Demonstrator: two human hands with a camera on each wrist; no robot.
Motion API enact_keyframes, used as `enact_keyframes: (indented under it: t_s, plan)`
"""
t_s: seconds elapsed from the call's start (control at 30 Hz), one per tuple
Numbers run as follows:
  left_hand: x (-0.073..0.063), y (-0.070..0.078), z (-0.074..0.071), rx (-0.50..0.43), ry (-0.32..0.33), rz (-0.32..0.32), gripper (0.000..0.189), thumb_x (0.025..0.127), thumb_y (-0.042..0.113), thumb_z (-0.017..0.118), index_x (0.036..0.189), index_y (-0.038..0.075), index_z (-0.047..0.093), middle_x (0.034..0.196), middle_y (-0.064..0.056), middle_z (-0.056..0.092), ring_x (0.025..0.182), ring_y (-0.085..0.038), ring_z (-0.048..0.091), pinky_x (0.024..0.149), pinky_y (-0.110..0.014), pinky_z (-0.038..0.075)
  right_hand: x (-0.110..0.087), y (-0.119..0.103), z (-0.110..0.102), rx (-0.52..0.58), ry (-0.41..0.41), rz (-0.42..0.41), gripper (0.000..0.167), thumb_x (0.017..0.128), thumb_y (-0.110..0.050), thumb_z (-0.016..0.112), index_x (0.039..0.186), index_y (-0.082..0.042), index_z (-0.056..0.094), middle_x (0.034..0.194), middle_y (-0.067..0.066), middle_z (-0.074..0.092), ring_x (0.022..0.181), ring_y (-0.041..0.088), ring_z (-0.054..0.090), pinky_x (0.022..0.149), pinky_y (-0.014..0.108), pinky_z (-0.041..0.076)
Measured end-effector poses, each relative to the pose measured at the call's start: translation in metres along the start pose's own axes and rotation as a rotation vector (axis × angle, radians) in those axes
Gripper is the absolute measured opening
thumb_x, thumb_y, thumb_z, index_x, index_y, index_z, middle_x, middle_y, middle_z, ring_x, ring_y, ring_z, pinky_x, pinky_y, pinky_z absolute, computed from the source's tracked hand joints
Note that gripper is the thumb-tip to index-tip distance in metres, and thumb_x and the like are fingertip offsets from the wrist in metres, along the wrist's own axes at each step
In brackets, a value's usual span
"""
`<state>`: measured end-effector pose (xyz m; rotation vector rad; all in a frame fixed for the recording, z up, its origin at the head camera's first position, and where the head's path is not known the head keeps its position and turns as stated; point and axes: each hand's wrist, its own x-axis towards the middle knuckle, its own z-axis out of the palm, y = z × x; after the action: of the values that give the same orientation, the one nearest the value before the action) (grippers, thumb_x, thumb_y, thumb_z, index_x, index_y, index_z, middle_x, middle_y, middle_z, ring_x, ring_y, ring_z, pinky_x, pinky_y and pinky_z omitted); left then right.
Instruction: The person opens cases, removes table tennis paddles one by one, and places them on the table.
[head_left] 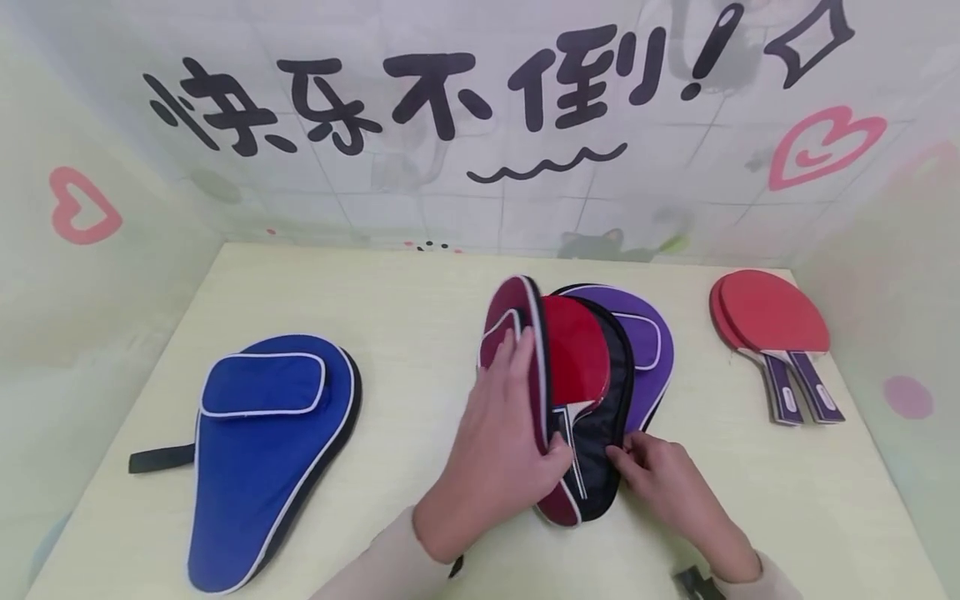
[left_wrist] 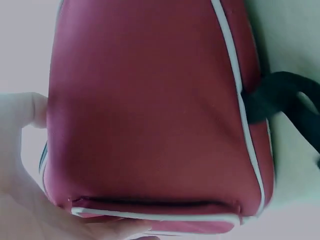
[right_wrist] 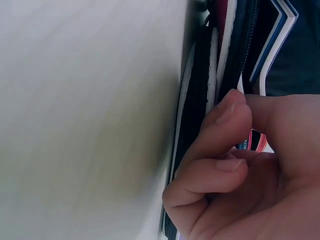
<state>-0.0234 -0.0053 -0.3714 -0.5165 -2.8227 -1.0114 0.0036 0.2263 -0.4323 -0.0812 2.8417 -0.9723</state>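
Head view: the maroon case overlaps a purple case; our left hand grips its flap, our right hand pinches its edge. Left wrist: cloth looks light, soft. Right wrist: that edge seems surest.

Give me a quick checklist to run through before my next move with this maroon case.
1. Left hand holding the maroon case: ok.
2. Right hand pinching the maroon case's edge: ok.
3. Paddle inside the maroon case: ok.
4. Maroon case closed: not ok, its front is lifted.
5. Purple case fully visible: not ok, the maroon case partly covers it.
6. Paddle in the purple case: cannot tell, contents hidden.
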Motion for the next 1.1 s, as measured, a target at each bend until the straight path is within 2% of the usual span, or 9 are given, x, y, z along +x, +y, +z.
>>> enact_keyframes:
  t_s: [0.07, 0.17, 0.33, 0.43, 0.6, 0.73, 0.87, 1.0, 1.1]
  plan:
    - [-0.008, -0.005, -0.009, -0.047, 0.026, -0.059, 0.12, 0.075, 0.026, 0.079, 0.165, 0.028, -0.001, 0.156, -0.004, 0.041, 0.132, -0.021, 0.05, 0.108, -0.047, 0.05, 0.0, -0.001, -0.002, -0.01, -0.006, -0.002, 0.032, 0.097, -0.017, 0.069, 0.069, -0.015, 0.052, 0.057, -0.01, 0.041, 0.053, 0.0, 0.036, 0.051, 0.019, 0.032]
    - [-0.024, -0.014, -0.023, -0.087, 0.05, -0.17, 0.121, 0.074, 0.024, 0.078, 0.164, 0.029, -0.002, 0.137, -0.001, 0.053, 0.113, -0.015, 0.054, 0.095, -0.04, 0.054, 0.001, -0.001, -0.001, -0.021, 0.003, -0.019, 0.033, 0.096, -0.016, 0.069, 0.068, -0.016, 0.052, 0.057, -0.011, 0.04, 0.052, 0.0, 0.036, 0.051, 0.019, 0.032]
    - [-0.048, -0.032, -0.039, -0.09, 0.088, -0.38, 0.103, 0.078, 0.019, 0.074, 0.161, 0.016, 0.015, 0.141, -0.005, 0.049, 0.118, -0.023, 0.057, 0.101, -0.045, 0.052, 0.001, -0.001, 0.001, -0.029, 0.009, -0.026, 0.031, 0.095, -0.015, 0.07, 0.069, -0.016, 0.053, 0.057, -0.011, 0.04, 0.052, -0.001, 0.036, 0.051, 0.018, 0.032]
    - [-0.055, -0.047, -0.047, -0.076, 0.098, -0.459, 0.091, 0.08, 0.017, 0.073, 0.155, 0.007, 0.023, 0.142, -0.01, 0.045, 0.12, -0.027, 0.055, 0.102, -0.049, 0.051, 0.001, -0.001, 0.0, -0.031, 0.013, -0.021, 0.031, 0.095, -0.016, 0.07, 0.069, -0.016, 0.054, 0.057, -0.011, 0.041, 0.052, 0.0, 0.036, 0.051, 0.019, 0.033]
    - [-0.059, -0.078, -0.055, -0.051, -0.006, -0.582, 0.094, 0.086, 0.023, 0.076, 0.159, 0.005, 0.018, 0.151, -0.019, 0.038, 0.136, -0.036, 0.047, 0.109, -0.057, 0.044, 0.0, -0.001, -0.001, -0.027, 0.02, -0.003, 0.032, 0.097, -0.018, 0.069, 0.068, -0.015, 0.054, 0.057, -0.01, 0.041, 0.053, 0.001, 0.036, 0.051, 0.019, 0.032]
    - [-0.062, -0.099, -0.054, -0.028, -0.12, -0.684, 0.115, 0.087, 0.032, 0.08, 0.164, 0.007, -0.002, 0.161, -0.025, 0.036, 0.141, -0.045, 0.046, 0.107, -0.061, 0.044, 0.002, -0.003, 0.0, -0.017, 0.016, 0.018, 0.031, 0.096, -0.017, 0.069, 0.068, -0.015, 0.055, 0.057, -0.009, 0.042, 0.053, 0.002, 0.037, 0.052, 0.02, 0.033]
    - [-0.065, -0.11, -0.05, 0.002, -0.165, -0.725, 0.134, 0.084, 0.038, 0.083, 0.16, 0.013, -0.025, 0.153, -0.035, 0.043, 0.132, -0.052, 0.052, 0.095, -0.061, 0.049, 0.002, -0.008, 0.001, -0.035, 0.015, 0.045, 0.027, 0.096, -0.017, 0.069, 0.071, -0.013, 0.059, 0.058, -0.008, 0.047, 0.054, 0.003, 0.04, 0.053, 0.02, 0.035]
    - [-0.064, -0.112, -0.048, 0.011, -0.159, -0.71, 0.136, 0.081, 0.038, 0.085, 0.161, 0.021, -0.024, 0.155, -0.033, 0.042, 0.13, -0.051, 0.055, 0.093, -0.061, 0.049, -0.002, -0.016, -0.003, -0.11, 0.093, 0.052, 0.017, 0.094, -0.021, 0.073, 0.088, -0.006, 0.067, 0.061, -0.005, 0.053, 0.056, 0.006, 0.044, 0.053, 0.021, 0.038]
    - [-0.064, -0.112, -0.047, 0.013, -0.151, -0.689, 0.133, 0.082, 0.036, 0.085, 0.162, 0.023, -0.02, 0.161, -0.029, 0.035, 0.133, -0.05, 0.053, 0.097, -0.062, 0.047, -0.009, -0.027, -0.007, -0.136, 0.182, 0.041, 0.031, 0.094, -0.025, 0.074, 0.111, 0.001, 0.067, 0.073, -0.001, 0.059, 0.063, 0.009, 0.049, 0.056, 0.023, 0.042]
